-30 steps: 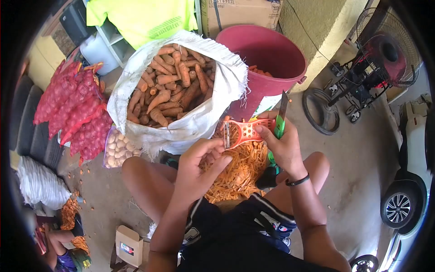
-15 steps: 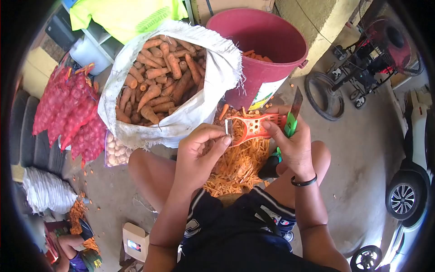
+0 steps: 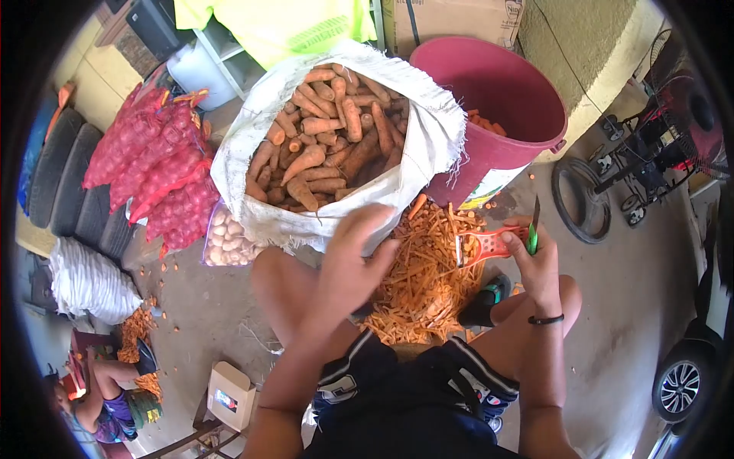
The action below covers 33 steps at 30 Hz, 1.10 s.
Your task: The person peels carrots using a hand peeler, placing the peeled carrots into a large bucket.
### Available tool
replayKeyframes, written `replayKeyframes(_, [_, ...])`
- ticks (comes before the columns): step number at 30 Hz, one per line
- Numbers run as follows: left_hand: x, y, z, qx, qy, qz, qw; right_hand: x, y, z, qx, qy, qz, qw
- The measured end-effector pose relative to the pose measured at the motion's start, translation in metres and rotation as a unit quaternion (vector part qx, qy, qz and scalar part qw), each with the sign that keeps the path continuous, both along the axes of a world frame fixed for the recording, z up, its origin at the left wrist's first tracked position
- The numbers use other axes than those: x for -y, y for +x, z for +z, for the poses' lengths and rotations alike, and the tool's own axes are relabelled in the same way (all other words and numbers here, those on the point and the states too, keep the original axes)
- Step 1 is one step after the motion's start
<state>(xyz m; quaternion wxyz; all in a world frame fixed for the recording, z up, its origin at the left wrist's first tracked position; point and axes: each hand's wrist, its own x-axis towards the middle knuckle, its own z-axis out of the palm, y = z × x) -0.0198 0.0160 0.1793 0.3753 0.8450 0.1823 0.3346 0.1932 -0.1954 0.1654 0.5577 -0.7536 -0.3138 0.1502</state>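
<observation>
My right hand (image 3: 539, 264) holds an orange vegetable peeler (image 3: 489, 243), its blade end pointing left, together with a green-handled knife (image 3: 533, 232) whose blade points up. Slightly blurred, my left hand (image 3: 355, 256) is empty, with thumb and fingers apart, in front of the near edge of a white woven sack (image 3: 229, 164). Unpeeled carrots (image 3: 325, 153) fill the sack. Between my legs, below the peeler, lies a heap of carrot peelings (image 3: 424, 294).
Behind the heap stands a dark red bin (image 3: 459, 92) with some orange carrots inside. Red net bags (image 3: 149, 168) and a bag of pale bulbs (image 3: 227, 239) sit left of the sack. Another person (image 3: 103, 390) sits at lower left. A fan (image 3: 684, 115) stands on the right.
My left hand has left the peeler's blade end and moved toward the sack, its fingers opening. My right hand, with peeler and knife, sits lower and farther right. The view has shifted too.
</observation>
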Motion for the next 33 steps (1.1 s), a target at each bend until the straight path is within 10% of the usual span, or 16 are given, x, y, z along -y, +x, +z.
replayKeyframes(7, [-0.127, -0.003, -0.006, -0.049, 0.121, 0.13, 0.983, 0.006, 0.055, -0.108, -0.061, -0.07, 0.016, 0.996])
replayKeyframes(11, [-0.197, 0.073, -0.033, -0.129, 0.087, 0.144, 0.977, -0.008, 0.042, -0.137, 0.17, -0.176, 0.122, 0.962])
replayKeyframes(21, [-0.209, 0.22, -0.075, -0.31, 0.083, 0.214, 0.923, -0.003, 0.021, -0.155, 0.166, -0.238, 0.216, 0.932])
replayKeyframes(28, [-0.215, 0.18, -0.069, -0.009, -0.178, -0.017, 0.984, 0.003, 0.04, -0.159, 0.158, -0.221, 0.182, 0.945])
replayKeyframes(33, [-0.129, 0.116, 0.007, 0.243, -0.386, -0.146, 0.878, -0.016, 0.033, -0.141, 0.15, -0.186, 0.118, 0.964])
